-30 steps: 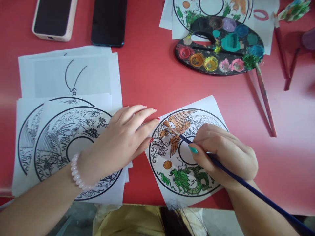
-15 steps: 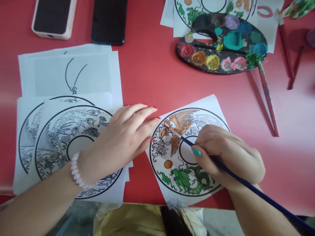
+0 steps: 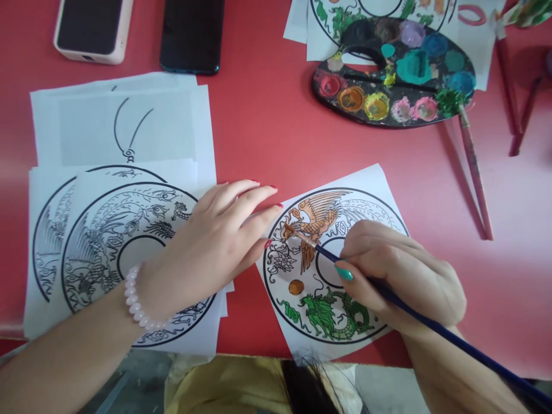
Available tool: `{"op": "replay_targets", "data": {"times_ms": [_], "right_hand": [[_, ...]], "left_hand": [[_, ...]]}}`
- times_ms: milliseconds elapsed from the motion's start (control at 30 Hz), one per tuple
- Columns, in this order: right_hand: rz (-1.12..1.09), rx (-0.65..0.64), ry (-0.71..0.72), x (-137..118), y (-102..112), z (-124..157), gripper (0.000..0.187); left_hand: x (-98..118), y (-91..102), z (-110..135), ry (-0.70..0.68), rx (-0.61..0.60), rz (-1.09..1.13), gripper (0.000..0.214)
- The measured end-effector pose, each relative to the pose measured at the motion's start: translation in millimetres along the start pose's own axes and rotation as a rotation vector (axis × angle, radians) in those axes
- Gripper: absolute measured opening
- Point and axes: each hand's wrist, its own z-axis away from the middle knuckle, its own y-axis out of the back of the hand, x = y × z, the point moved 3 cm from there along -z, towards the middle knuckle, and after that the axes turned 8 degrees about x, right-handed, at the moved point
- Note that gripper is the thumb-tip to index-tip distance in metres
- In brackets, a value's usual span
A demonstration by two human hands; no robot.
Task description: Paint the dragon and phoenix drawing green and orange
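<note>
My right hand [image 3: 401, 276] grips a blue-handled paintbrush [image 3: 330, 254] between thumb and fingers. Its bristle tip touches the head of an orange phoenix [image 3: 319, 215] printed on a white sheet [image 3: 373, 179]. On the same round design are a green dragon [image 3: 321, 313] and a small orange ball [image 3: 296, 287]. My left hand [image 3: 219, 238], wearing a pale beaded bracelet, lies flat with fingers stretched. Its fingertips reach the sheet's left edge, and its palm covers part of an uncoloured printed design [image 3: 101, 253] on a stack of papers.
A black paint palette [image 3: 388, 86] with several colours lies at the back right, over another partly coloured sheet [image 3: 297, 34]. One paintbrush [image 3: 476, 172] leans on the palette; more brushes [image 3: 509, 86] lie farther right. Two phones, one pink-cased [image 3: 90, 54] and one black [image 3: 192, 37], are at the back left.
The brush tip has shifted slightly left on the phoenix's head. My left hand stays in place, and the view has moved very slightly.
</note>
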Motion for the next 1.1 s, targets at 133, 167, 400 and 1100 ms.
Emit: {"op": "replay_targets", "data": {"times_ms": [133, 167, 400, 1100], "right_hand": [[0.002, 0.008, 0.011, 0, 0, 0, 0.029], [0.006, 0.003, 0.008, 1, 0, 0, 0.029], [-0.038, -0.016, 0.035, 0, 1, -3, 0.026], [0.297, 0.393, -0.204, 83, 58, -50, 0.026]], "left_hand": [[0, -0.2, 0, 0.004, -0.002, 0.008, 0.035], [0, -0.1, 0, 0.003, -0.001, 0.01, 0.035], [0, 0.8, 0, 0.007, -0.009, 0.011, 0.035], [0, 0.3, 2, -0.003, 0.0, 0.027, 0.051]]}}
